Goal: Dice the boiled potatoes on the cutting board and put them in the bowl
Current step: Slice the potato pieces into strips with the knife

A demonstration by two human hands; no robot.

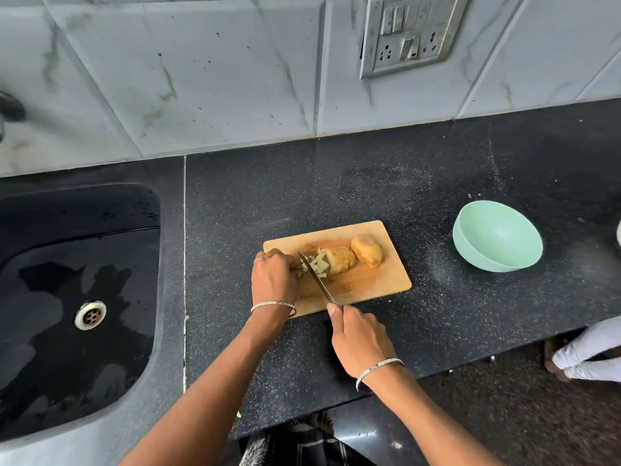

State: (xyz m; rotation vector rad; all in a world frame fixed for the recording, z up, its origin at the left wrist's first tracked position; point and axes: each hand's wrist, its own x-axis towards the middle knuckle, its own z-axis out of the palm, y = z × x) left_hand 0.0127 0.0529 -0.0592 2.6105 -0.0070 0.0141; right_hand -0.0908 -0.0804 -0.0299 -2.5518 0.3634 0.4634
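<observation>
Potatoes both sit on the board (pixel 369 287), so nothing has made it to the bowl yet.

Starting closest to us: our right hand (pixel 359 341) is wrapped round the knife (pixel 317 280) handle with the thumb laid along the top. That looks like it's for keeping the blade from wobbling. The handle hangs off the near edge of the board, so the knuckles have room to come down.

Next up, our left hand (pixel 274 277) is curled over the cut potato (pixel 339 260) at its left end, holding it steady. The fingertips are tucked under where we can't see them, probably to keep them off the edge. The blade sits right beside that hand, across the end that's already crumbling into bits (pixel 317 265). The rest of that potato has slices cut into it but hangs together, so we'd guess this is the crosswise pass that turns slices into dice.

The whole potato (pixel 367 254) is parked touching its right end, out of the knife's way but ready to go.

Further right, well clear of the board, the bowl (pixel 477 257) is empty. Handy for the knife-hand side, though the bits will need carrying over.

Sink (pixel 67 264) is off left, socket (pixel 408 35) up on the wall.
</observation>
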